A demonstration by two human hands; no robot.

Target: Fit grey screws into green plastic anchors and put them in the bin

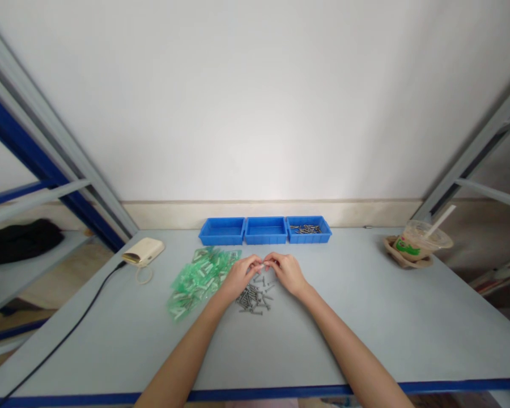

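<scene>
My left hand (pixel 242 276) and my right hand (pixel 288 272) meet fingertip to fingertip over the middle of the table. Both are closed in a pinch, and whatever small thing lies between the fingers is too small to name. Just below them a loose pile of grey screws (pixel 250 297) lies on the tabletop, a few strewn toward my right hand. Left of my left hand, green-tinted plastic bags (pixel 202 279) with pale pieces inside are heaped. Beyond my hands stand a left blue bin (pixel 223 231), a middle blue bin (pixel 266 231) and a right blue bin (pixel 309 238) with screws (pixel 306 229) in it.
A cream-coloured device (pixel 144 251) with a strap and a black cable (pixel 68 334) sits at the left. On the right, a plastic drink cup (pixel 416 243) with a straw leans in a cardboard holder (pixel 403 258). Metal frames flank the grey table (pixel 365 317); a wall rises behind it.
</scene>
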